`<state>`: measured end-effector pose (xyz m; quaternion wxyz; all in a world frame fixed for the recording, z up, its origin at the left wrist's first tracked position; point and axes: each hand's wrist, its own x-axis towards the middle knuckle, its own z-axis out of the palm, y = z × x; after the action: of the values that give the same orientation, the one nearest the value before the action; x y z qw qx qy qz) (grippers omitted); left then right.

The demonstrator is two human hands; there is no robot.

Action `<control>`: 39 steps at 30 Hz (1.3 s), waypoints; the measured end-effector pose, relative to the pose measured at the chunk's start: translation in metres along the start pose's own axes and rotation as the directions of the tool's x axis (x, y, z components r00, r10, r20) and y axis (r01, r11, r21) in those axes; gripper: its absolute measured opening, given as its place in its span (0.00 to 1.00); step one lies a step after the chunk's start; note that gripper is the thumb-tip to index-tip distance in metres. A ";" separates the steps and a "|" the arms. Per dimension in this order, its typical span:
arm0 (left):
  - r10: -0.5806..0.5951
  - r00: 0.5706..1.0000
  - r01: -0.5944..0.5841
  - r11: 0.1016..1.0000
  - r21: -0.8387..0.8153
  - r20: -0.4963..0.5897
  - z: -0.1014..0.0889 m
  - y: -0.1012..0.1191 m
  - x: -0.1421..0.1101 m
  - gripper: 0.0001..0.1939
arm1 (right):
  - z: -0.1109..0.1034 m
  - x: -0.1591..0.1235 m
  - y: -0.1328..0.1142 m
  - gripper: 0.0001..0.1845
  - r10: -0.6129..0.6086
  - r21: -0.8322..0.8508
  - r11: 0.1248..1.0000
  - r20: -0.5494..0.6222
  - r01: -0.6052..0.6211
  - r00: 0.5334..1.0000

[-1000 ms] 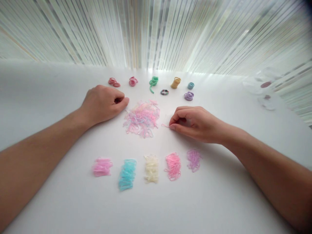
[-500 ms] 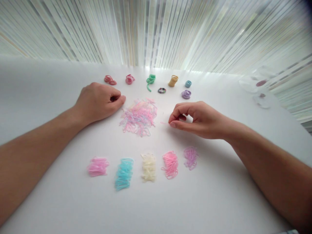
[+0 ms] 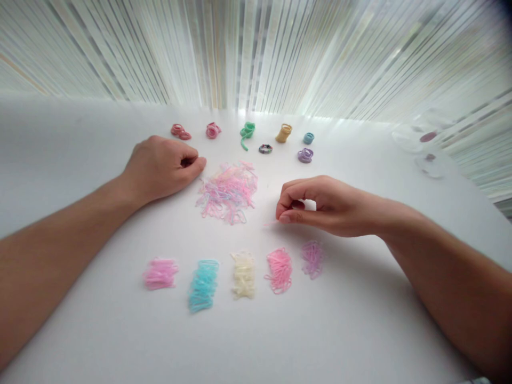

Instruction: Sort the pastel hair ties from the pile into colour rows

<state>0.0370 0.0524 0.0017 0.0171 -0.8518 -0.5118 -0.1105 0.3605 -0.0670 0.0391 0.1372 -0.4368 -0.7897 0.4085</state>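
Note:
My right hand (image 3: 314, 205) pinches a thin pink rubber band (image 3: 270, 224) between thumb and forefinger, its end poking out to the left just above the table. Left of it lies a loose heap of mixed pastel rubber bands (image 3: 228, 192). My left hand (image 3: 166, 165) rests closed on the table beside that heap, and nothing shows in its curled fingers. Nearer to me is a row of sorted bands: a lilac-pink pile (image 3: 160, 273), a turquoise pile (image 3: 204, 286), a cream pile (image 3: 244, 276), a pink pile (image 3: 280, 271) and a purple pile (image 3: 312, 260).
Along the back stand coiled red (image 3: 181, 132), pink (image 3: 213, 130), green (image 3: 248, 130), yellow (image 3: 284, 133), blue (image 3: 308, 138) and purple (image 3: 305, 155) pieces, plus a dark beaded ring (image 3: 265, 149). Clear plastic items (image 3: 428, 141) lie at right, before a striped curtain (image 3: 248, 53).
My right hand has come toward me, away from the heap's level and closer to the pink and purple piles, with the pink band in its pinch. My left hand has stayed put.

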 end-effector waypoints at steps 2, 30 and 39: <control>-0.003 1.000 0.003 1.000 0.016 -0.002 0.001 -0.001 0.000 0.20 | 0.000 0.001 0.001 0.12 0.012 -0.019 1.000 0.000 -0.012 1.000; -0.019 1.000 0.019 1.000 0.005 0.013 -0.005 0.004 -0.001 0.22 | 0.007 -0.008 -0.033 0.09 -0.142 0.018 0.989 0.360 0.145 0.922; -0.012 0.999 0.011 1.000 0.017 0.035 -0.008 0.008 -0.001 0.22 | 0.011 -0.007 -0.033 0.10 -0.123 -0.024 0.990 0.359 0.141 0.925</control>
<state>0.0420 0.0462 0.0100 0.0144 -0.8506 -0.5177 -0.0912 0.3388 -0.0879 0.0585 0.0082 -0.3045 -0.8389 0.4511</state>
